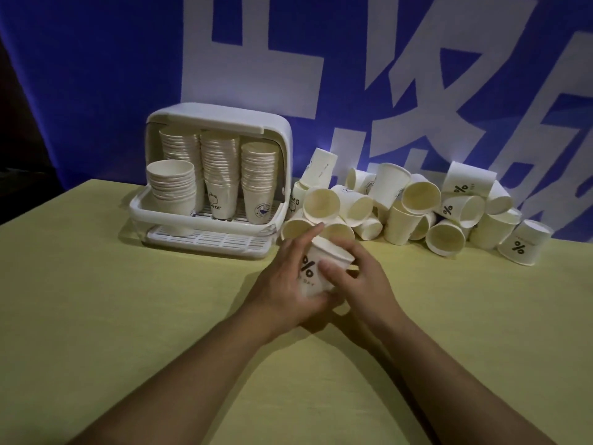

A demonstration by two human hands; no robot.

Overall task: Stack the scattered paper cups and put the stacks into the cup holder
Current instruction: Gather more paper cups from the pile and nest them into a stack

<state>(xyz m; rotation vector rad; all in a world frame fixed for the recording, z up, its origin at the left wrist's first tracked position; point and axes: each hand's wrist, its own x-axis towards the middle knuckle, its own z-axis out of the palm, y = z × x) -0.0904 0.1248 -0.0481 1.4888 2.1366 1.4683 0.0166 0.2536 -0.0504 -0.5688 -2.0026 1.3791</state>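
Two bare hands met over a yellow table (96,300), both wrapped around a white paper cup (313,273) printed with a black percent sign. The left hand (285,284) cradled the cup from the left side and underneath, fingers curled round its wall, index finger stretched toward the rim. The right hand (356,277) gripped the rim end from the right, thumb laid across the cup; whether a second cup sat nested inside could not be told. Just behind the hands, a loose pile of cups (417,207) lay tumbled on their sides along a blue banner (96,75) with large white characters. To the left stood the white plastic cup holder (221,123), its front open, already holding four stacks (221,168), three tall and one shorter at the front left. The stacking step seemed to be in hand, with much of the pile still unsorted. The next move would likely call for one hand to reach into the pile, close on another cup, turn it rim the same way and slide it into the held one.
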